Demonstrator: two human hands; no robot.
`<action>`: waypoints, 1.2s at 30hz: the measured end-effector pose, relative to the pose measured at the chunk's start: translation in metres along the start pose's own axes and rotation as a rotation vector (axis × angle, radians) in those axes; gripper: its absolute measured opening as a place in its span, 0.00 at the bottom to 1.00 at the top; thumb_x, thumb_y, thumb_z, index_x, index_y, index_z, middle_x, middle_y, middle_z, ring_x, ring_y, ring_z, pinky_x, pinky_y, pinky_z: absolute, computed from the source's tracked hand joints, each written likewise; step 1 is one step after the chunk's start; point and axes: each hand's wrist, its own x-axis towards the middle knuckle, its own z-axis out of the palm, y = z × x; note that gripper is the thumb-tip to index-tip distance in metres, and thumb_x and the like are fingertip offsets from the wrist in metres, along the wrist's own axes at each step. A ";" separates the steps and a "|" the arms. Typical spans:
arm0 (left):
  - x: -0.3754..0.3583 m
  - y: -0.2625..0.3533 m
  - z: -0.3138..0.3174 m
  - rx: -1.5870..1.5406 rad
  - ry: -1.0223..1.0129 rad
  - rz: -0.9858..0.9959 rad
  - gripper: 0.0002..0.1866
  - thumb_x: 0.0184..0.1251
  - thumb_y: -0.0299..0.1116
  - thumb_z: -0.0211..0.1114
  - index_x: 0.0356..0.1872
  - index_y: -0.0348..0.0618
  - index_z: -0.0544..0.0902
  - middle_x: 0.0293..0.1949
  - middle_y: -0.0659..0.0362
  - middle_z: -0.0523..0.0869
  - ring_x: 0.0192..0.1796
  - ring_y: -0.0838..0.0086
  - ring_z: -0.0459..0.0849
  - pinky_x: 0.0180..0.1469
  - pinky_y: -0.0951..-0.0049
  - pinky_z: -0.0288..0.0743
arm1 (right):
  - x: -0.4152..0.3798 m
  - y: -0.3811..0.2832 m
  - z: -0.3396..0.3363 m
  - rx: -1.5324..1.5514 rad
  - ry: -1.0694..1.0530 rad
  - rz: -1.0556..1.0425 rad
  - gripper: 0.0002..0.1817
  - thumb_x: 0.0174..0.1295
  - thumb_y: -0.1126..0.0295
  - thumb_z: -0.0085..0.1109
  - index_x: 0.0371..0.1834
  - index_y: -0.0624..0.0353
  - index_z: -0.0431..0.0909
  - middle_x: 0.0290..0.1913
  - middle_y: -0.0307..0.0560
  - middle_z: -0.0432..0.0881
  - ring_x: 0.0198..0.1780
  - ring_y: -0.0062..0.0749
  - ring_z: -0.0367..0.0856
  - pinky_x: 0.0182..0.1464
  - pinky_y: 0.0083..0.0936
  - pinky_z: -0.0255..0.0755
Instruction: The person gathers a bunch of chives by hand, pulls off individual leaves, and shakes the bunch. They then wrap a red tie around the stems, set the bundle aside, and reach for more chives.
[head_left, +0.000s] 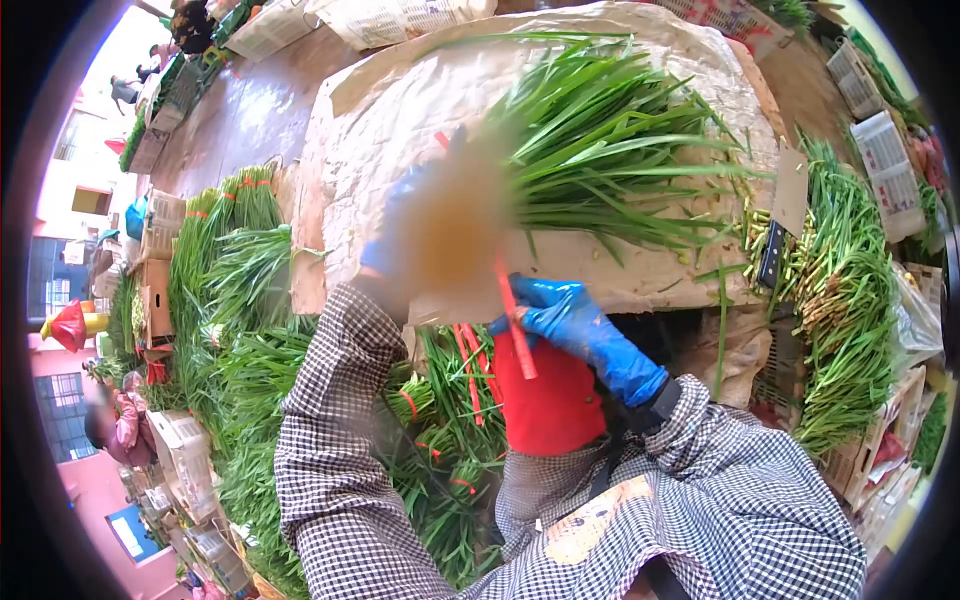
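Observation:
My right hand (565,315), in a blue glove, is closed at the table's near edge, its fingers pinching a red strip (516,335). The strip slants up and away to the left, partly behind a blurred patch. My left hand (392,215) is at the left of that patch. Only bits of its blue glove show, so its fingers and anything in them are hidden. Just right of the blur lies a loose bundle of long green leaves (610,140), like chives, spread on the pale cloth-covered table (370,110).
Tied bundles of greens (240,200) are heaped to my left, with more by my legs. At right lie a black object (771,253), cut stem pieces (755,225) and another pile of greens (845,300). Crates (890,170) stand around. A person (128,425) is at far left.

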 end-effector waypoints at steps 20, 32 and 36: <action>-0.032 0.016 -0.042 0.043 0.449 0.336 0.58 0.36 0.45 0.78 0.70 0.38 0.53 0.60 0.37 0.68 0.64 0.46 0.65 0.65 0.56 0.58 | -0.019 -0.108 -0.110 -0.629 0.419 -0.213 0.16 0.62 0.66 0.57 0.49 0.66 0.77 0.30 0.45 0.83 0.29 0.23 0.82 0.26 0.19 0.74; -0.059 0.005 -0.002 -0.526 0.494 -0.205 0.11 0.57 0.24 0.64 0.42 0.39 0.81 0.37 0.54 0.81 0.39 0.64 0.79 0.42 0.69 0.73 | 0.053 -0.105 -0.119 -0.998 0.471 -0.629 0.22 0.51 0.68 0.65 0.52 0.54 0.77 0.48 0.48 0.82 0.50 0.37 0.80 0.53 0.27 0.73; -0.055 0.011 -0.001 -0.318 0.534 -0.109 0.14 0.52 0.30 0.70 0.41 0.41 0.82 0.36 0.54 0.81 0.39 0.63 0.80 0.42 0.68 0.74 | 0.068 -0.094 -0.111 -1.062 0.473 -0.711 0.22 0.50 0.68 0.65 0.52 0.56 0.78 0.52 0.50 0.80 0.53 0.40 0.79 0.56 0.29 0.72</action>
